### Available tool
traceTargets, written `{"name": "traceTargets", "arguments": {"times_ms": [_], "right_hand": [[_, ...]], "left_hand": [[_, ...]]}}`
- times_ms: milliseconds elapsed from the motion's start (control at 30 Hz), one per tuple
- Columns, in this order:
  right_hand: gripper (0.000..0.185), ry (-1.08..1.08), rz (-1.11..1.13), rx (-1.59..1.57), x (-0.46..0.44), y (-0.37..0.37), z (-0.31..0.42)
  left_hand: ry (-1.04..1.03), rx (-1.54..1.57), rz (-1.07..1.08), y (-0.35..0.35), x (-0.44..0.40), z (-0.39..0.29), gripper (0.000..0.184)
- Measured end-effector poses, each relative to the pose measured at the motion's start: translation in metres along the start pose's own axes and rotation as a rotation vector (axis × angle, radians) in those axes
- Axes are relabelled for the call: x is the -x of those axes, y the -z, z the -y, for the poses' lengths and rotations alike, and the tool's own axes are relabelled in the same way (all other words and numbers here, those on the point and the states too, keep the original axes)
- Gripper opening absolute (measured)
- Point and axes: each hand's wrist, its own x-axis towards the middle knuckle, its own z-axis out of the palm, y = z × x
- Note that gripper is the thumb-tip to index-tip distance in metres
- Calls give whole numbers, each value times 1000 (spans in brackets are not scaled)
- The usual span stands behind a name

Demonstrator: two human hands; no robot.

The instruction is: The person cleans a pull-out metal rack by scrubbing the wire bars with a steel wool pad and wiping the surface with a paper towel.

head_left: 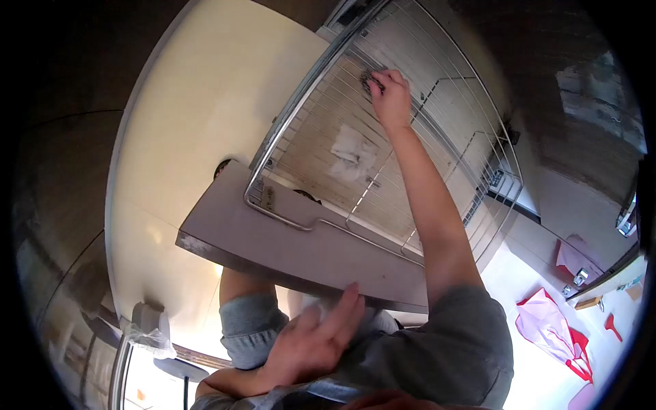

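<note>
Head view: scourer [367, 82] in right hand [393, 101].

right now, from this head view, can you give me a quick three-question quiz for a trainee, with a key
1. What is pinched in the fingers of the right hand?
2. True or false: the left hand is apart from the wire rack.
3. Fill in the colour: the crumpled item seen through the wires is ____.

Key:
1. A dark, mesh-like pad.
2. True; it is below the rack in the picture, off the wires.
3. White.
</note>
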Motion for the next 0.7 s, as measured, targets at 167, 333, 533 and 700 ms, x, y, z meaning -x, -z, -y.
{"name": "traceTargets", "arguments": {"times_ms": [167,333,533,700], "right_hand": [[14,-14,103,118,-23,-13,25],[12,43,102,162,-32,-22,34],[10,2,93,109,-31,-29,20],[8,100,10,88,-35,-38,33]], "left_hand": [[14,8,29,-2,0,-2,50],[30,4,-8,-2,-4,-4,50],[28,16,36,-1,-7,-4,52],[62,7,59,2,-9,-8,52]]}}
